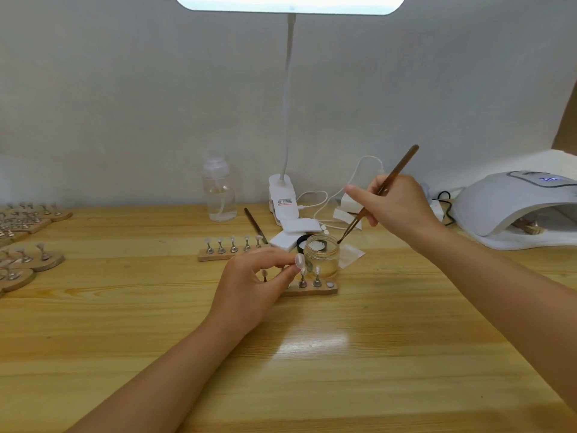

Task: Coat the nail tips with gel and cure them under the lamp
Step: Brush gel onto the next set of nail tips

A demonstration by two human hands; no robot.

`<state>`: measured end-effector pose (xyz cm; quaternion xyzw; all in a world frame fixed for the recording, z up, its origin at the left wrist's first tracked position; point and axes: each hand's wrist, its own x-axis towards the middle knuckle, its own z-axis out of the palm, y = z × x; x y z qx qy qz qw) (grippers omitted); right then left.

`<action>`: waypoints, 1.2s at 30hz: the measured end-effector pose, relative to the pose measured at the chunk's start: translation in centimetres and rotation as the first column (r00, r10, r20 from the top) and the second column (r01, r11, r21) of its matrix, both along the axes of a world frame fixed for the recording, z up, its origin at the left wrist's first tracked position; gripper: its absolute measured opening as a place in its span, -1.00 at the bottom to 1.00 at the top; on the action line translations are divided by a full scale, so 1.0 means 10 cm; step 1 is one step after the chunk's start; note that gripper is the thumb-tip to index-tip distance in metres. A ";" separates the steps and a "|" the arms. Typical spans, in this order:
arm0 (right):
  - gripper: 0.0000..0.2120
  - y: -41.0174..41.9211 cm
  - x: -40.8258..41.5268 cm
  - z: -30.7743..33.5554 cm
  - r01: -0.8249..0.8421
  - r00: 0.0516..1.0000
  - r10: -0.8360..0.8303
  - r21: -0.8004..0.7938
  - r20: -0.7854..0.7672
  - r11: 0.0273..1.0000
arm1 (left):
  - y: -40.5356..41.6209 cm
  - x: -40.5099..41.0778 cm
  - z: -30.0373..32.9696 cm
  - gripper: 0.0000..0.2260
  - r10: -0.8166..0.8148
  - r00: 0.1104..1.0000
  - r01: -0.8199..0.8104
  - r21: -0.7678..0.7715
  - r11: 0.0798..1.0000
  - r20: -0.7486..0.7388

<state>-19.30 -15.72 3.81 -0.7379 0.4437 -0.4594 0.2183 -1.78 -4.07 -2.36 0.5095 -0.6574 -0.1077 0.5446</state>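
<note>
Brush [379,193] slanted, tip down-left at the jar [322,254] rim, right hand [395,203] raised, fingers grasping it, left hand [254,281] low, fingers pinching a nail tip [299,261]

Two hands are in view, the left hand [249,276] and the right hand [396,203]. Two wooden holder strips lie mid-worktop: the far strip [215,254] carries five nail tips on metal stands. The near strip [309,290] is partly hidden. Two brushes: one held [379,192], one lying [256,225]. One glass jar [322,254], one clear bottle [219,189], one curing lamp [515,207], one clip desk lamp [282,201].
</note>
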 end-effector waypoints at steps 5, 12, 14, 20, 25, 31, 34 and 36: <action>-0.68 0.13 -0.03 0.01 -0.096 0.973 0.094 -0.003 0.210 0.995 | 0.01 0.01 0.00 -0.79 0.067 0.998 -0.067 -0.018 0.998 0.016; -0.75 0.57 0.11 -0.29 -0.237 0.909 0.260 -0.109 0.326 0.965 | 0.01 0.00 0.00 -0.79 0.078 0.996 -0.078 -0.009 0.997 0.031; -0.76 0.66 0.14 -0.39 -0.255 0.903 0.296 -0.166 0.313 0.953 | 0.00 0.01 0.00 -0.79 0.083 0.996 -0.083 -0.003 0.997 0.031; -0.61 0.75 0.21 -0.53 -0.244 0.901 0.336 -0.318 0.275 0.916 | 0.00 0.01 -0.02 -0.82 0.101 0.994 -0.101 0.005 0.995 0.037; -0.55 0.76 0.22 -0.58 -0.266 0.902 0.346 -0.297 0.258 0.917 | -0.01 0.00 -0.02 -0.83 0.099 0.995 -0.100 0.015 0.995 0.026; -0.60 0.75 0.24 -0.57 -0.249 0.898 0.347 -0.337 0.272 0.908 | 0.00 -0.01 0.00 -0.81 0.094 0.996 -0.094 0.025 0.995 0.014; -0.58 0.76 0.23 -0.58 -0.283 0.859 0.360 -0.250 0.364 0.926 | 0.00 -0.01 0.00 -0.83 0.090 0.996 -0.091 0.041 0.995 0.015; -0.57 0.76 0.23 -0.58 -0.268 0.850 0.358 -0.267 0.386 0.926 | 0.00 -0.01 -0.01 -0.83 0.090 0.996 -0.091 0.045 0.995 0.017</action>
